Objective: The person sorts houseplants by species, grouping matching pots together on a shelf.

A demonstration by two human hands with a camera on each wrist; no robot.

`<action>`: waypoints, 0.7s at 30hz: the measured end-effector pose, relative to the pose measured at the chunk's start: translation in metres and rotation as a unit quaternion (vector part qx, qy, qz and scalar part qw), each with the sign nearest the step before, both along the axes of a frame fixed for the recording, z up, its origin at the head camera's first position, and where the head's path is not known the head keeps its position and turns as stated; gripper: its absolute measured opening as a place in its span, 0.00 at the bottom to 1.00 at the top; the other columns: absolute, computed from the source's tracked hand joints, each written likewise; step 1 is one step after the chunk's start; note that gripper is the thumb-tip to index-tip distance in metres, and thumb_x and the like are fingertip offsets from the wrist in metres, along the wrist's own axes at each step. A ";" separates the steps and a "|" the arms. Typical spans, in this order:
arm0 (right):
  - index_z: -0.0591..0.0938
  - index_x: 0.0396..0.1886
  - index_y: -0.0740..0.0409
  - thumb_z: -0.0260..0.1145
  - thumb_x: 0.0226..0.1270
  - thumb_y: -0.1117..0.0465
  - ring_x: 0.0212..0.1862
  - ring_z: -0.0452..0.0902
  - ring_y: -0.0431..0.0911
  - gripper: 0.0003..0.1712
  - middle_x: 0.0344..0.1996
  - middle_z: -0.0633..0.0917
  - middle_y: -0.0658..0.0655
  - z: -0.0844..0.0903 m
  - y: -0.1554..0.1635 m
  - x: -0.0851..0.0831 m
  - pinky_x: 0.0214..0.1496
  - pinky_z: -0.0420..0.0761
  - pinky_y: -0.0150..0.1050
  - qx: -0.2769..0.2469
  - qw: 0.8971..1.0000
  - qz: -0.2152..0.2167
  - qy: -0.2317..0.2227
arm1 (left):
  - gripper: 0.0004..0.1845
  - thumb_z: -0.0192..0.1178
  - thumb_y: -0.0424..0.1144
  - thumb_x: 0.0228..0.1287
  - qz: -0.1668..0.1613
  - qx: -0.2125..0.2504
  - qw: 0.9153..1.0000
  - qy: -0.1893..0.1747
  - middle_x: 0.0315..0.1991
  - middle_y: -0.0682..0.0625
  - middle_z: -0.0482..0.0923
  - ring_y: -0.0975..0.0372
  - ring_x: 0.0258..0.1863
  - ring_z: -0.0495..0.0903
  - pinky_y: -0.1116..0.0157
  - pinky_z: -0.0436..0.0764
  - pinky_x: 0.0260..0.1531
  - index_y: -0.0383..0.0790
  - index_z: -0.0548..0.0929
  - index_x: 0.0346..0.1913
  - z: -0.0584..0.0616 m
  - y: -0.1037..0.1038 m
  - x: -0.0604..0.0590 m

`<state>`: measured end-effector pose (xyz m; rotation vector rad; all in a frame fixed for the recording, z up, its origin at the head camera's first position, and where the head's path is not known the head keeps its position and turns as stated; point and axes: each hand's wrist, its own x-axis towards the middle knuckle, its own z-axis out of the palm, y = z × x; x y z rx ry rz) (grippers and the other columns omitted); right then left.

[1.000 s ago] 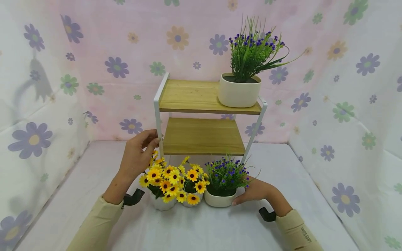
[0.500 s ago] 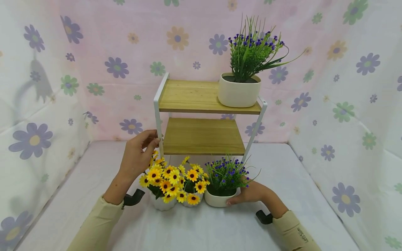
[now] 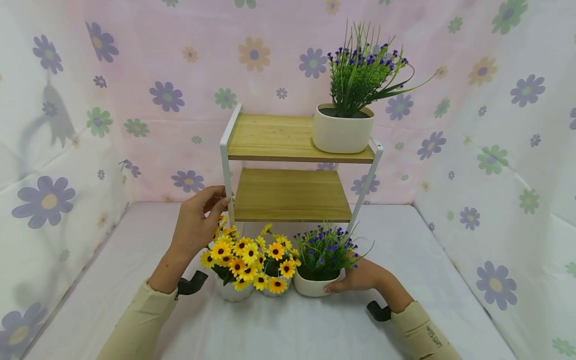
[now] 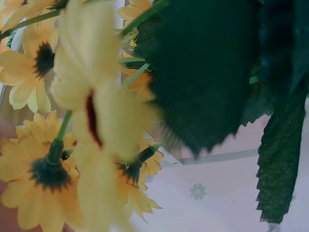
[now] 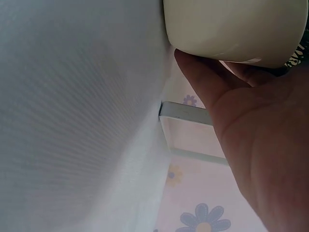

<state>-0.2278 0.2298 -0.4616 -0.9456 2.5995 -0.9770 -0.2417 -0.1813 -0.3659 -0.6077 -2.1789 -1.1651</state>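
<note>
In the head view my left hand (image 3: 196, 218) pinches the white left post of a two-tier wooden shelf (image 3: 288, 192), thumb in front. My right hand (image 3: 363, 276) grips the right end of a small white pot (image 3: 310, 287) with purple flowers (image 3: 326, 250). Its thumb lies across the front; the other fingers are mostly hidden behind. The pot stands on the table. In the right wrist view, fingers (image 5: 203, 72) touch the pot's wall (image 5: 231, 29). Two white pots of yellow flowers (image 3: 240, 257) stand to its left, and their petals (image 4: 48, 193) fill much of the left wrist view.
A larger white pot (image 3: 343, 132) with purple flowers and long grass blades stands on the right side of the top shelf. White cloth (image 3: 288, 330) covers the table. Flower-patterned curtains (image 3: 193, 100) close off the back and both sides.
My right hand has slid left along the small pot, and its thumb now reaches further over the front. My left hand has stayed on the shelf post.
</note>
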 end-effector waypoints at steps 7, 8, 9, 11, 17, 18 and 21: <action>0.67 0.77 0.52 0.85 0.55 0.41 0.74 0.67 0.54 0.55 0.72 0.74 0.54 0.008 0.003 0.001 0.75 0.68 0.67 -0.006 1.000 -0.005 0.019 | 0.12 0.62 0.26 0.76 0.000 -0.002 1.000 0.003 0.47 0.42 0.88 0.55 0.40 0.90 0.83 0.79 0.52 0.30 0.84 0.57 0.001 0.000 0.000; 0.67 0.77 0.52 0.85 0.55 0.42 0.75 0.67 0.55 0.56 0.72 0.73 0.55 0.009 0.004 0.001 0.76 0.68 0.67 -0.010 1.000 -0.007 0.019 | 0.12 0.62 0.26 0.76 0.001 -0.003 1.000 0.004 0.47 0.42 0.88 0.55 0.40 0.90 0.83 0.79 0.52 0.30 0.84 0.58 0.001 0.000 0.000; 0.66 0.77 0.53 0.86 0.54 0.42 0.76 0.66 0.56 0.57 0.73 0.73 0.55 0.010 0.004 0.001 0.76 0.66 0.67 -0.014 1.000 -0.010 0.017 | 0.12 0.62 0.26 0.76 0.002 -0.003 1.000 0.003 0.47 0.42 0.88 0.55 0.40 0.90 0.83 0.79 0.52 0.31 0.84 0.58 0.001 0.000 0.000; 0.65 0.78 0.53 0.86 0.54 0.42 0.76 0.66 0.56 0.58 0.73 0.72 0.56 0.013 0.006 0.002 0.76 0.66 0.67 -0.014 1.000 -0.013 0.023 | 0.12 0.62 0.26 0.76 0.003 -0.003 1.000 0.002 0.47 0.42 0.88 0.55 0.40 0.90 0.83 0.79 0.52 0.31 0.84 0.58 0.000 0.000 0.000; 0.65 0.78 0.52 0.87 0.53 0.44 0.75 0.66 0.53 0.58 0.73 0.72 0.54 0.023 0.013 0.005 0.75 0.68 0.67 -0.019 0.998 -0.008 0.053 | 0.12 0.62 0.26 0.76 0.004 -0.006 1.000 0.002 0.47 0.42 0.88 0.55 0.40 0.90 0.83 0.78 0.52 0.31 0.85 0.58 0.000 0.001 0.001; 0.65 0.78 0.52 0.87 0.53 0.45 0.75 0.66 0.53 0.58 0.73 0.73 0.54 0.025 0.014 0.005 0.75 0.68 0.67 -0.022 0.998 -0.008 0.056 | 0.12 0.62 0.26 0.75 0.005 -0.006 1.000 0.003 0.47 0.42 0.88 0.55 0.40 0.90 0.83 0.78 0.52 0.31 0.85 0.58 0.000 0.001 0.001; 0.65 0.79 0.51 0.87 0.52 0.46 0.74 0.65 0.52 0.58 0.73 0.73 0.53 0.033 0.015 0.008 0.75 0.68 0.69 -0.033 0.998 -0.011 0.061 | 0.12 0.62 0.26 0.76 0.006 -0.006 1.000 0.002 0.47 0.42 0.88 0.55 0.39 0.90 0.83 0.78 0.52 0.31 0.85 0.58 0.000 0.001 0.001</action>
